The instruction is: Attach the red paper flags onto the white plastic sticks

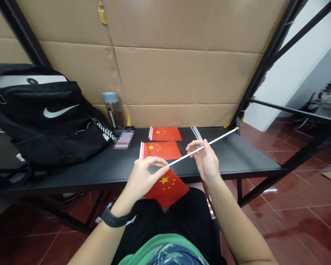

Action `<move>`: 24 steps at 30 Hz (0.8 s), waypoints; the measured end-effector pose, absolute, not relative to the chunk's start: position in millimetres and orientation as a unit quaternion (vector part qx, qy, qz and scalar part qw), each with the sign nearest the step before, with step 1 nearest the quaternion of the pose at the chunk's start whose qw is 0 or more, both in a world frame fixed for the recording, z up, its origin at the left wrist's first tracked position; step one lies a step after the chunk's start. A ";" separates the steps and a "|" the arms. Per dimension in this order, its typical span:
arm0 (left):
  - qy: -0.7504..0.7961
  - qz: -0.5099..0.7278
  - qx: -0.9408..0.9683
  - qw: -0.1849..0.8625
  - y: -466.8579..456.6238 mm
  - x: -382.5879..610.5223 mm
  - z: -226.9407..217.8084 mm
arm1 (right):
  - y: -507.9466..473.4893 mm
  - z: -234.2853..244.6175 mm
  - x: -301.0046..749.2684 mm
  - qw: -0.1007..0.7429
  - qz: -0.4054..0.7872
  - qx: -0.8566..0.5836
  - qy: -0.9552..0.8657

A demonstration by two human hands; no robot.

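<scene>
"What's furthest left?"

"A black Nike backpack (pixel 43 117) on the black table (pixel 237 158), with a water bottle (pixel 114 110) just beside it."

"Then?"

"A rear Chinese flag (pixel 165 134) lies flat behind a front Chinese flag (pixel 161 150). A third Chinese flag (pixel 166 187) hangs past the table edge, below the left hand (pixel 144 180)."

"And that hand?"

"Its thumb and fingers pinch the near end of a white stick (pixel 201 149)."

"The other?"

"The right hand (pixel 205 160) curls its fingers around the stick, grasping it, just in front of a bundle of white sticks (pixel 197 132)."
</scene>
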State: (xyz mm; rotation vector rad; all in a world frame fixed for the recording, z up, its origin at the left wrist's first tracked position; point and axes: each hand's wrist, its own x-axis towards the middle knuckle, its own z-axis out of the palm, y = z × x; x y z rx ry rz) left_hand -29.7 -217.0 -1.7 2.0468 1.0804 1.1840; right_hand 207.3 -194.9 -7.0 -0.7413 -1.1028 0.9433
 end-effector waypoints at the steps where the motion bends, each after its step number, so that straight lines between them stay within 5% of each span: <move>1: 0.403 0.437 0.755 0.276 -217.4 -29.7 -1.4 | -193.9 -6.6 210.1 0.693 0.413 -0.336 -0.486; 5: 0.409 0.426 0.752 0.292 -220.4 -27.8 -1.3 | -195.0 -7.8 212.3 0.652 0.390 -0.364 -0.539; 12: 0.408 0.416 0.749 0.315 -225.1 -19.2 -6.9 | -200.8 -15.1 193.8 0.462 0.432 -0.363 -0.684; 19: 0.431 0.417 0.739 0.309 -225.9 -17.1 -6.4 | -187.0 -14.3 212.0 0.749 0.287 -0.397 -0.446; 24: 0.423 0.415 0.739 0.320 -226.3 -16.7 -8.0 | -189.2 -7.1 222.7 0.740 0.252 -0.415 -0.465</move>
